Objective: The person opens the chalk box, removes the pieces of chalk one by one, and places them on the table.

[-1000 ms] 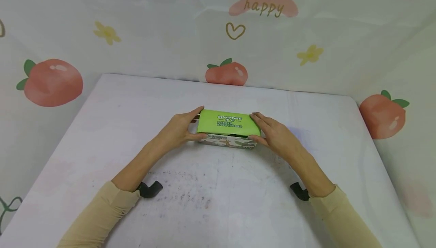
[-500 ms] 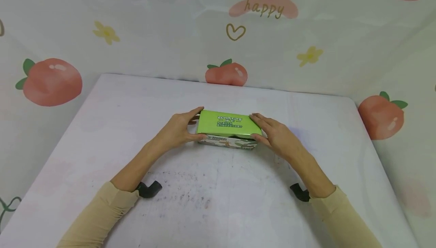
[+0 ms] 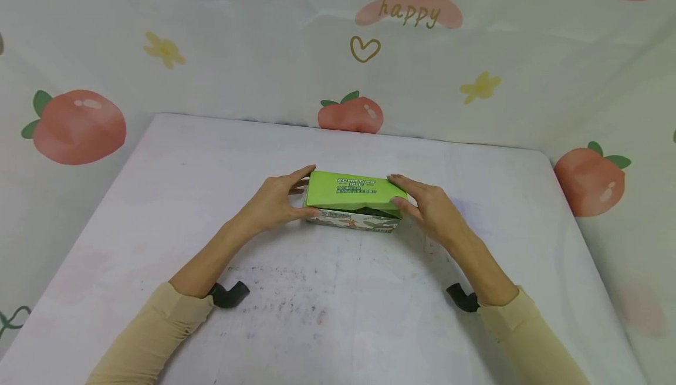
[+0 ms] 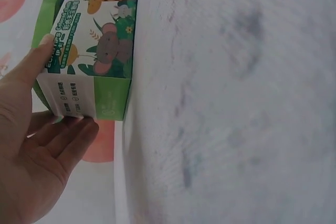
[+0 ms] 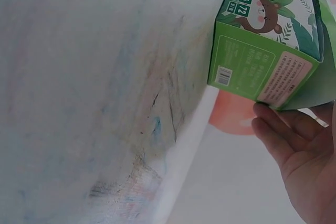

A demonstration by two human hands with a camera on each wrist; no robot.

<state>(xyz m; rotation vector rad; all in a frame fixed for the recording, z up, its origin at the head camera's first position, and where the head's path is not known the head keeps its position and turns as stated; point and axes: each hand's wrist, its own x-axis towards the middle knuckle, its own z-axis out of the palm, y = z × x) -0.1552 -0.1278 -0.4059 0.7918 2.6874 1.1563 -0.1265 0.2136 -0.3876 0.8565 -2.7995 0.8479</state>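
Observation:
A cardboard box point(image 3: 352, 220) with cartoon animals on its front sits mid-table under a bright green lid point(image 3: 364, 192). The lid's right end is raised, and a dark gap shows along the front. My left hand point(image 3: 271, 200) grips the left end, thumb on the front and fingers behind; in the left wrist view the thumb presses by the printed front point(image 4: 107, 45). At the other end my right hand point(image 3: 435, 209) holds the lid, thumb at its front edge and fingers at the back corner. The right wrist view has the green end panel point(image 5: 252, 61) and the lifted lid flap. The contents are hidden.
The white table point(image 3: 338, 314) carries dark smudges and faint coloured marks. Behind it hangs a pale cloth point(image 3: 253, 50) printed with peaches, flowers and hearts. A black curved piece point(image 3: 229, 295) shows at the left wrist, a similar black piece point(image 3: 462, 298) at the right.
My right thumb has shifted up from the box front to the lid's edge. The lid's right end has risen and the front gap is wider. My left hand stays in place.

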